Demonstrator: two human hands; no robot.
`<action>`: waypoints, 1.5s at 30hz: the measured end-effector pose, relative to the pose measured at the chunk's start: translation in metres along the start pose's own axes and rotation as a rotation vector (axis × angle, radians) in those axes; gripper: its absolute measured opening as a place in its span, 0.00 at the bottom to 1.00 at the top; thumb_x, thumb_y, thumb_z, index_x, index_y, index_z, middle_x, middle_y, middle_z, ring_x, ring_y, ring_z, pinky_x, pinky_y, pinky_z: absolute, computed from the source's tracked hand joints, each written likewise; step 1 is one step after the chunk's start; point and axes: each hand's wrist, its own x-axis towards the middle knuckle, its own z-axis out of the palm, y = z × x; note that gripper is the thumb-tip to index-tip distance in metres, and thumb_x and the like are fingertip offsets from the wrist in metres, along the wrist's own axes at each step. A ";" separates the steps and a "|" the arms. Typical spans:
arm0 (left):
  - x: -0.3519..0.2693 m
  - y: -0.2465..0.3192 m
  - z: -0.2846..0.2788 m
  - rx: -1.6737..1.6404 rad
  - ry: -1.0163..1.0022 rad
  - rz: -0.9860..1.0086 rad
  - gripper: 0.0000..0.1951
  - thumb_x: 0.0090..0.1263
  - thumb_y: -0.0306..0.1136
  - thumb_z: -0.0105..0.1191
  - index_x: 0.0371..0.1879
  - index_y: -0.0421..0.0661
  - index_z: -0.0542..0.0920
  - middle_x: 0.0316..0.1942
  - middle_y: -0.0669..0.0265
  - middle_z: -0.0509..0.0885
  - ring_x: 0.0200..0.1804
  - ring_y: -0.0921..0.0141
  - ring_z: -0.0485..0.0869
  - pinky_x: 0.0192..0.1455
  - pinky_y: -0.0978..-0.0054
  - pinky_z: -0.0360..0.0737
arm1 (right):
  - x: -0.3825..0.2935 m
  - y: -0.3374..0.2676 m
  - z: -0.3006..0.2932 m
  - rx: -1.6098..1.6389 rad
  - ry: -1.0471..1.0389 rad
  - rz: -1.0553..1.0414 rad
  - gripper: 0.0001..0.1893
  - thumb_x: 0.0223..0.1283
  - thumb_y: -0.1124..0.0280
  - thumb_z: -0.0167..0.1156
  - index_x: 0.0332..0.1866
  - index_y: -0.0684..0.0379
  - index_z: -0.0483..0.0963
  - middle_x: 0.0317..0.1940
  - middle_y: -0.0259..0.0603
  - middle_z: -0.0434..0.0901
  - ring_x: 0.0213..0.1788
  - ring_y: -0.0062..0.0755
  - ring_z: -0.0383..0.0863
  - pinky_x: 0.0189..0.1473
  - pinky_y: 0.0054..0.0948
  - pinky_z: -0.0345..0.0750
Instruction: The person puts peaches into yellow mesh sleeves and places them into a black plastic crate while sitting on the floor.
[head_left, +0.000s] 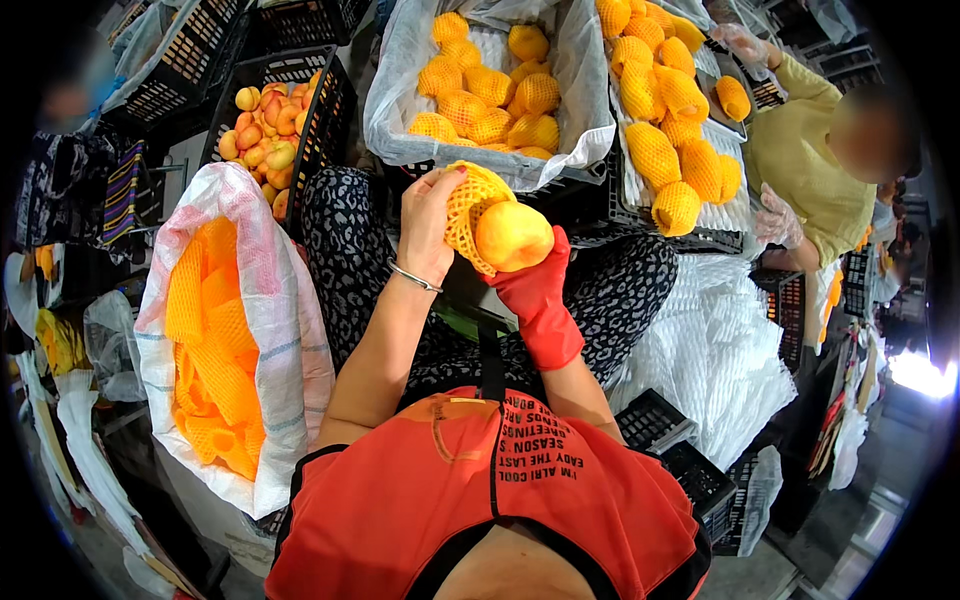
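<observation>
My bare left hand (429, 225), with a bracelet at its wrist, holds a yellow foam net sleeve (466, 202) by its upper left side. My right hand (536, 296), in a red rubber glove, grips a yellow-orange peach (514, 236) from below and the right. The peach sits at the mouth of the sleeve, mostly uncovered. Just beyond both hands stands a crate lined with white sheeting (585, 142), holding several fruits in yellow foam nets (491, 86). Left of my left arm, a white woven sack (289, 352) gapes over a heap of orange-yellow foam sleeves (217, 322).
Unwrapped peaches (274, 127) fill a black plastic crate (330, 112) at upper left. Netted fruits (679, 105) are piled at upper right, beside a co-worker in a yellow-green top (802, 150) and clear gloves. White foam netting (697, 345) lies right of my knee, near small black crates (694, 480).
</observation>
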 end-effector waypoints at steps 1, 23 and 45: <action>-0.001 -0.004 -0.001 0.042 -0.023 0.059 0.03 0.69 0.24 0.55 0.32 0.38 0.79 0.31 0.68 0.84 0.31 0.79 0.82 0.36 0.83 0.77 | -0.003 0.000 0.003 0.074 -0.044 0.045 0.36 0.62 0.38 0.45 0.65 0.56 0.68 0.61 0.45 0.75 0.58 0.49 0.77 0.53 0.48 0.78; -0.032 -0.011 0.006 0.384 -0.055 0.399 0.06 0.69 0.25 0.57 0.36 0.34 0.79 0.33 0.69 0.83 0.34 0.80 0.81 0.38 0.83 0.77 | -0.019 -0.012 0.026 -0.188 -0.170 -0.261 0.50 0.55 0.48 0.68 0.76 0.61 0.51 0.70 0.43 0.63 0.71 0.39 0.65 0.70 0.41 0.66; -0.035 -0.040 0.018 0.535 -0.318 0.477 0.15 0.66 0.19 0.54 0.52 0.37 0.78 0.37 0.70 0.82 0.35 0.81 0.78 0.39 0.85 0.74 | -0.015 -0.059 0.008 -0.545 -0.129 -0.408 0.46 0.45 0.77 0.76 0.72 0.59 0.60 0.65 0.38 0.68 0.67 0.31 0.67 0.68 0.32 0.66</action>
